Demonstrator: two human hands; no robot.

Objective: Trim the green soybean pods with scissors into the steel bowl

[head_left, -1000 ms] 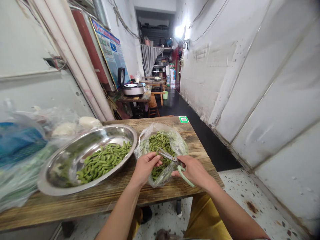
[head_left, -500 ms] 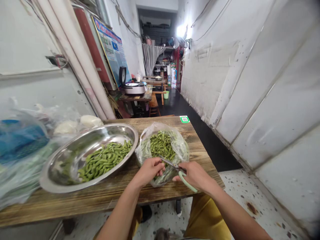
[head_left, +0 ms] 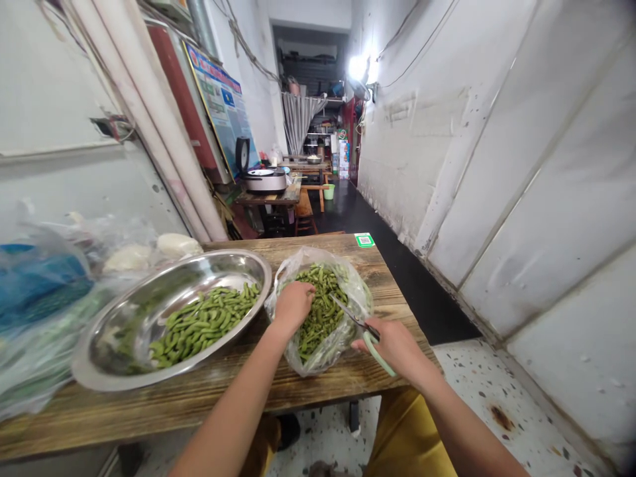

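A clear plastic bag (head_left: 355,291) stands wide on the wooden table, filled with green edamame pods (head_left: 322,308). Over its left part is my left hand (head_left: 293,308), fingers curled together at the pods; what they hold, if anything, is hidden. My right hand (head_left: 397,348) grips scissors (head_left: 373,351) with pale green handles at the bag's right side. Their blades point up and left over the pods. To the left, a big oval steel basin (head_left: 94,368) holds a heap of edamame pods (head_left: 206,321), with bare metal around it.
The wooden table (head_left: 159,414) carries plastic bags (head_left: 44,311) at far left, touching or close to the basin. A green QR-code card (head_left: 364,240) lies at its far right corner. Beyond stand a rice cooker (head_left: 265,180) on another table and a green bucket (head_left: 328,191).
My left hand has moved up and left, away from the scissor tips and over the bagged pods. The scissors have shifted slightly right and down with my right hand.
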